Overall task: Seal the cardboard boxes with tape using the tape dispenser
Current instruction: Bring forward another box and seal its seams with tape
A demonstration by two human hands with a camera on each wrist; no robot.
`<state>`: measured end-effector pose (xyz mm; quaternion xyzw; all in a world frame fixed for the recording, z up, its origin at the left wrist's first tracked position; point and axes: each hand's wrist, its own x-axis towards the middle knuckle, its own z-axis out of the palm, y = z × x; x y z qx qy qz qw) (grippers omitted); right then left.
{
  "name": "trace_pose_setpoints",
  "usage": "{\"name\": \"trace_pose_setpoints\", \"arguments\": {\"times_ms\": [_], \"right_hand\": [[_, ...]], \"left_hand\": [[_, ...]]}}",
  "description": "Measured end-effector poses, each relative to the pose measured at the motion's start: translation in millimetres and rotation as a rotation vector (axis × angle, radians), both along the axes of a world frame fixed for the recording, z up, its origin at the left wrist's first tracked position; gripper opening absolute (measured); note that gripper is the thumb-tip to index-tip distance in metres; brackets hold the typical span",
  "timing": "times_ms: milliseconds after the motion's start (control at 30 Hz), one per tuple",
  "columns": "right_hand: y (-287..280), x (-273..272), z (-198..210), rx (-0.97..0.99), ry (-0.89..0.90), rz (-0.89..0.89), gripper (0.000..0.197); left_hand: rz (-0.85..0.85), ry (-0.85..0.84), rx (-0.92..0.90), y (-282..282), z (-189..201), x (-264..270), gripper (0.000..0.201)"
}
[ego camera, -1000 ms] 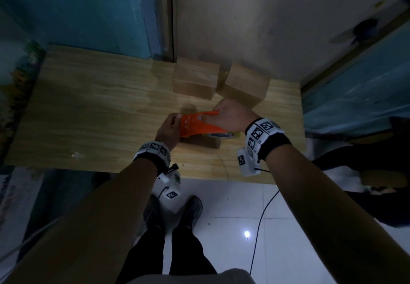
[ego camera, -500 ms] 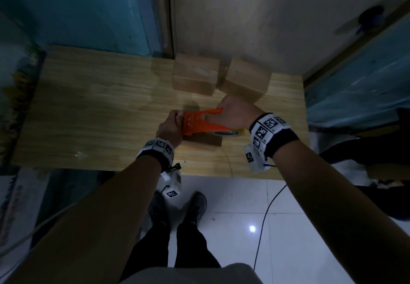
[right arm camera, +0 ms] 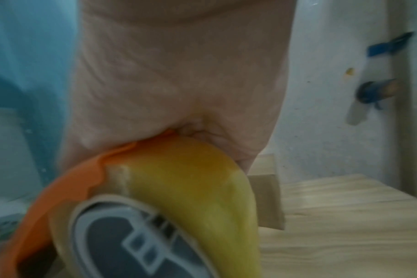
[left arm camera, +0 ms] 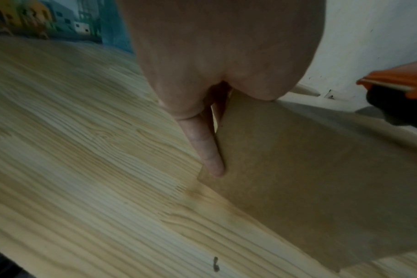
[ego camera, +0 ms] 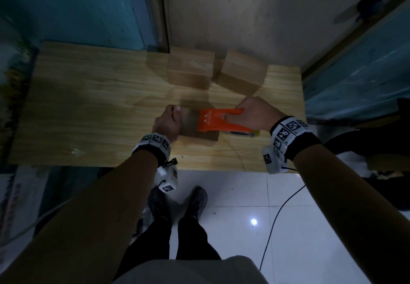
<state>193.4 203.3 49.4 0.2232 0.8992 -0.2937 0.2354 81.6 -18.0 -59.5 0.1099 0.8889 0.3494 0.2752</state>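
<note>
a pale wooden table (ego camera: 88,106) with a streaky grain stood against a stained off-white wall (ego camera: 244,17), with a teal-painted wall (ego camera: 77,6) to the left of a dark vertical frame. below the table's near edge lay a white tiled floor (ego camera: 310,228), glossy, with 1 bright light reflection and a thin black cable (ego camera: 273,228) running across it. the person's dark shoes (ego camera: 177,201) stood on the tiles.

near the front of the table sat a small cardboard box (ego camera: 190,126), dim in shadow. the left hand (ego camera: 168,122) was at its left end, fingers curled over the top edge; in the left wrist view 1 straight finger (left arm camera: 208,150) lay down the box's side, its tip near the bottom corner. how firmly it gripped could not be told.

the right hand (ego camera: 253,115) was wrapped round the handle of an orange tape dispenser (ego camera: 215,120), fingers curled tight. the dispenser lay over the right part of the box top, its roll end hanging past the box's right edge. in the right wrist view the yellowish tape roll (right arm camera: 191,197) filled the lower frame, blurred.

2 more boxes stood at the back by the wall: a left one (ego camera: 190,71) and a right one (ego camera: 241,73), just beside each other, the right one turned at an angle.
</note>
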Motion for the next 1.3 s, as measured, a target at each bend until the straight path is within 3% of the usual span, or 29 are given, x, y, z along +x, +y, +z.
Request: {"name": "trace_pose_setpoints", "arguments": {"times_ms": [267, 767, 1300], "right_hand": [[16.9, 22.2, 2.1, -0.050, -0.034, -0.075, 0.046], [37.0, 51.1, -8.2, -0.037, -0.033, -0.159, 0.044], [49.3, 68.8, -14.6, 0.037, -0.054, -0.131, 0.043]], "left_hand": [[0.019, -0.007, 0.005, -0.2, -4.8, 0.0, 0.046], [0.025, -0.038, -0.005, 1.7, -5.7, -0.1, 0.048], [-0.005, -0.003, -0.006, 1.0, -7.0, 1.5, 0.047]]}}
